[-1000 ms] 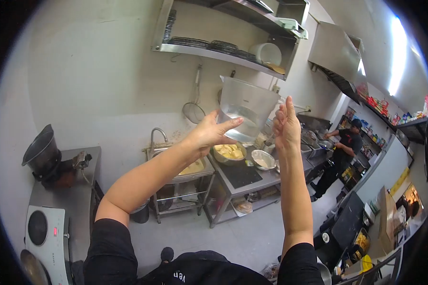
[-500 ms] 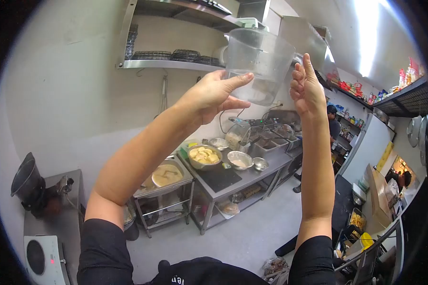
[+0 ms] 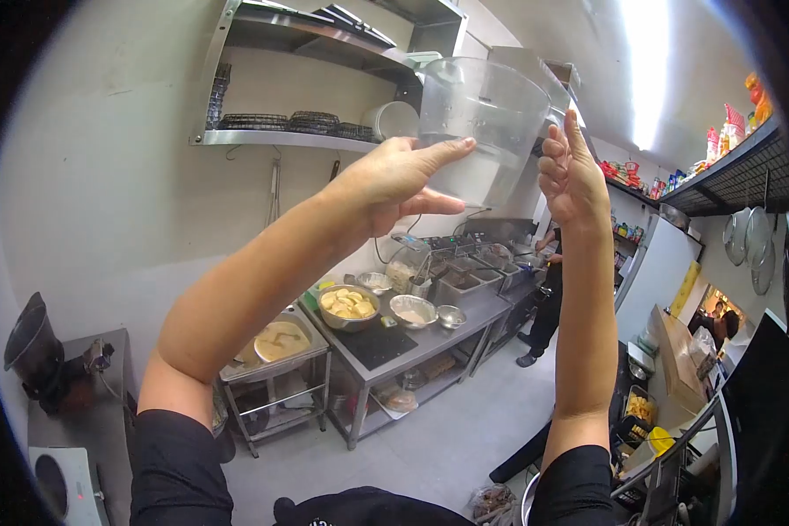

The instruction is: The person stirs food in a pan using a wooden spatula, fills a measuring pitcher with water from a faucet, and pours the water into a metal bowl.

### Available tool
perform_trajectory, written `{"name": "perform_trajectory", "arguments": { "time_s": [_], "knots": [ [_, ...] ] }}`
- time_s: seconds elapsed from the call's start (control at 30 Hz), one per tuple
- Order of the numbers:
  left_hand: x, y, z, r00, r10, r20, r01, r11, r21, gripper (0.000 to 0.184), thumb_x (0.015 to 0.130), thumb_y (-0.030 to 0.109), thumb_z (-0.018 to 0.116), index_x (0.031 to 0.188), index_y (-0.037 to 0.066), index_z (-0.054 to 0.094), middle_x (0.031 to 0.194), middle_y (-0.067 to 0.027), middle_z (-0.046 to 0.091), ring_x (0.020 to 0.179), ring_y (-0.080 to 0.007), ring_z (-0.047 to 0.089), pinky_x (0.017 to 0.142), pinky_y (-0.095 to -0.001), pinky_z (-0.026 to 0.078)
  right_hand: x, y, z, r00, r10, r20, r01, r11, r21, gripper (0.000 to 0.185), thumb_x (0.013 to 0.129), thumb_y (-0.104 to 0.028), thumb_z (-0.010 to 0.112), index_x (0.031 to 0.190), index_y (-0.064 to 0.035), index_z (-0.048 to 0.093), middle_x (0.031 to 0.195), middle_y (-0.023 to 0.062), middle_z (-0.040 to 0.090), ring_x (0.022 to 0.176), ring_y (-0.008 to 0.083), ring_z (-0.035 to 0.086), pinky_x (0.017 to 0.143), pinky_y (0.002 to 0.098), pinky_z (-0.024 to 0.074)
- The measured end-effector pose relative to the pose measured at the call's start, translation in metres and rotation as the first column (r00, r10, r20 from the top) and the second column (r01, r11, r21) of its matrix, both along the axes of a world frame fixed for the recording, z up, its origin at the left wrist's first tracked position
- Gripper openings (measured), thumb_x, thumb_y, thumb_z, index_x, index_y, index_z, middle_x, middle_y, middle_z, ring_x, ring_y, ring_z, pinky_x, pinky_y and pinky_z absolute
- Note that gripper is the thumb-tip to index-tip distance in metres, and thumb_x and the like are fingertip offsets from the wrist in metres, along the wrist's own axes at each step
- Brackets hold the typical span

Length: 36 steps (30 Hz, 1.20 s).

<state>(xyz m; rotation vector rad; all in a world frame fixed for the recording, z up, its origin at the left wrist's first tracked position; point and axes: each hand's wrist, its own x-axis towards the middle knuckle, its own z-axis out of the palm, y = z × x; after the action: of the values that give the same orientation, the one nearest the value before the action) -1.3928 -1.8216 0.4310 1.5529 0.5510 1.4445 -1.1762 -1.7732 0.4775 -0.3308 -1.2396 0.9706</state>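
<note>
Clear pitcher (image 3: 482,131) raised between both hands (image 3: 403,180), left thumb against side

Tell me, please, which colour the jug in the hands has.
The jug is colourless and see-through; it shows best in the head view.

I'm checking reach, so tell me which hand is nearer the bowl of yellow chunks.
Left. In view, the left hand, on the clear jug, is above and slightly right of the bowl; the right hand, by the jug's handle, is much farther right.
</note>
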Motion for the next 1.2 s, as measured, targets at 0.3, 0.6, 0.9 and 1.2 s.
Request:
{"name": "perform_trajectory", "arguments": {
  "time_s": [0.3,0.6,0.9,1.2],
  "knots": [
    [-0.004,0.041,-0.072,0.998,-0.045,0.047,0.050,0.992,-0.112,0.067,0.082,0.031,0.066,0.126,-0.008,0.032,0.116,-0.0210,0.047,0.078,-0.0211,0.063,0.067,-0.0257,0.059,-0.012,0.029,-0.073,1.000,-0.020,-0.004,0.020,0.997,-0.080,0.047,0.081,-0.047,0.064,0.097,-0.0045,0.052,0.063,-0.0058,0.042,0.043,0.0018,0.031,0.038,0.0167,0.0204],
    [-0.049,0.138,-0.220,0.993,-0.080,0.083,0.101,0.949,-0.299,0.066,0.084,0.028,0.065,0.135,0.007,0.029,0.122,-0.0119,0.045,0.086,-0.0191,0.060,0.073,-0.0312,0.057,-0.057,0.130,-0.212,0.996,0.075,-0.038,-0.084,0.920,-0.382,0.043,0.084,-0.055,0.053,0.071,-0.0141,0.054,0.051,-0.0057,0.038,0.038,0.0049,0.031,0.035,0.0179,0.0196],
    [-0.123,0.287,-0.384,0.996,-0.050,0.080,0.072,0.951,-0.300,0.086,0.083,0.018,0.066,0.144,0.009,0.006,0.127,-0.0133,0.046,0.095,-0.0182,0.057,0.076,-0.0317,0.053,-0.120,0.277,-0.384,0.994,0.027,-0.107,-0.086,0.795,-0.600,0.043,0.088,-0.050,0.046,0.064,-0.0150,0.045,0.048,-0.0030,0.034,0.037,0.0081,0.028,0.035,0.0211,0.0199],
    [-0.146,0.408,-0.540,0.964,0.040,-0.265,-0.107,0.964,-0.244,0.094,0.075,0.033,0.072,0.142,0.003,0.013,0.135,-0.0229,0.037,0.118,-0.0278,0.041,0.095,-0.0329,0.037,-0.133,0.388,-0.545,0.983,-0.058,-0.176,-0.075,0.743,-0.664,0.029,0.088,-0.031,0.044,0.065,-0.0136,0.045,0.052,-0.0022,0.037,0.039,0.0083,0.032,0.033,0.0204,0.0206]
  ]
}}
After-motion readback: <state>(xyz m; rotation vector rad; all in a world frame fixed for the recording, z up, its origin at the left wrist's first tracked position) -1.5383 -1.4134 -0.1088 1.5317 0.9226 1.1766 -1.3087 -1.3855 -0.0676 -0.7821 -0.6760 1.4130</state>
